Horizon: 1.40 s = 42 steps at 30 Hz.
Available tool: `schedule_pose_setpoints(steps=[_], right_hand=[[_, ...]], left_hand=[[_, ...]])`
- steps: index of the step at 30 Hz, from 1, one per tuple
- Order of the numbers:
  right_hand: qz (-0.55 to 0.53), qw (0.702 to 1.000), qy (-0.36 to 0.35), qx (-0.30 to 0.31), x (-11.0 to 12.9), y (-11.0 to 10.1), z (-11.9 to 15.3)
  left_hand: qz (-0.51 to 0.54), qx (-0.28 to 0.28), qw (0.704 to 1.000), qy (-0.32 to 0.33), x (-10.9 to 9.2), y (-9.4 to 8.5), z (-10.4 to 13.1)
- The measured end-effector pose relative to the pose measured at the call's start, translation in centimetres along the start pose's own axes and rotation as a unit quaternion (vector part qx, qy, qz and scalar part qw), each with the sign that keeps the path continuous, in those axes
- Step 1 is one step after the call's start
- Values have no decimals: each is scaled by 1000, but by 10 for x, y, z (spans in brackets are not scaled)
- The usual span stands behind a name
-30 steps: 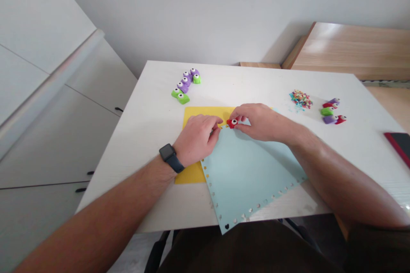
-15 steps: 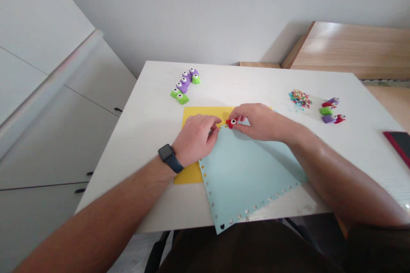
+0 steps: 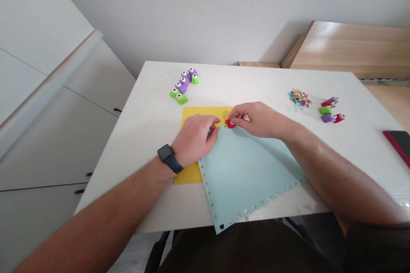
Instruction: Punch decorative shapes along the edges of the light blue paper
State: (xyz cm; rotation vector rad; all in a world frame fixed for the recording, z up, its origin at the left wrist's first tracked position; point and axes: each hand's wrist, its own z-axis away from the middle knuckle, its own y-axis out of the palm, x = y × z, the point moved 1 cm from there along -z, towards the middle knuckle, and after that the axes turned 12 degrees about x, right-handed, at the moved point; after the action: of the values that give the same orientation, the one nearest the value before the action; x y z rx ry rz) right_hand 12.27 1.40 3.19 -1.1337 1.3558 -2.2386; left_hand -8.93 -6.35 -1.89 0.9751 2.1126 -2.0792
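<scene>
My right hand (image 3: pixel 251 117) grips a small red craft paper punch (image 3: pixel 230 123) at the far edge of a light blue sheet of paper (image 3: pixel 246 166). Its thumb lies on the punch's round white button. Just left of the punch, my left hand (image 3: pixel 200 134) curls over the sheet's left corner, thumb and fingers at the edge; that corner is hidden under the hand. Small shaped holes run along the sheet's visible edges, and a dark heart shows through one at the near corner. Beneath it lies a yellow sheet (image 3: pixel 188 175), partly covered.
Several purple and green paper punches (image 3: pixel 181 88) stand at the back left of the white table (image 3: pixel 128 170). To the right are a pile of tiny coloured paper cutouts (image 3: pixel 300 99) and more punches (image 3: pixel 326 111). A dark red-edged object (image 3: pixel 399 143) lies at the right edge.
My right thumb has moved up onto the punch's white button, covering part of it. The left hand and the blue sheet have hardly moved.
</scene>
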Motion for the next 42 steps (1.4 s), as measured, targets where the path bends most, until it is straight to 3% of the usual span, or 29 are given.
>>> schedule_pose_setpoints(steps=[42], right_hand=[[-48,999,4,4,-5,0,-1]], left_hand=[[4,-2,1000,-4,-1,-2,0]])
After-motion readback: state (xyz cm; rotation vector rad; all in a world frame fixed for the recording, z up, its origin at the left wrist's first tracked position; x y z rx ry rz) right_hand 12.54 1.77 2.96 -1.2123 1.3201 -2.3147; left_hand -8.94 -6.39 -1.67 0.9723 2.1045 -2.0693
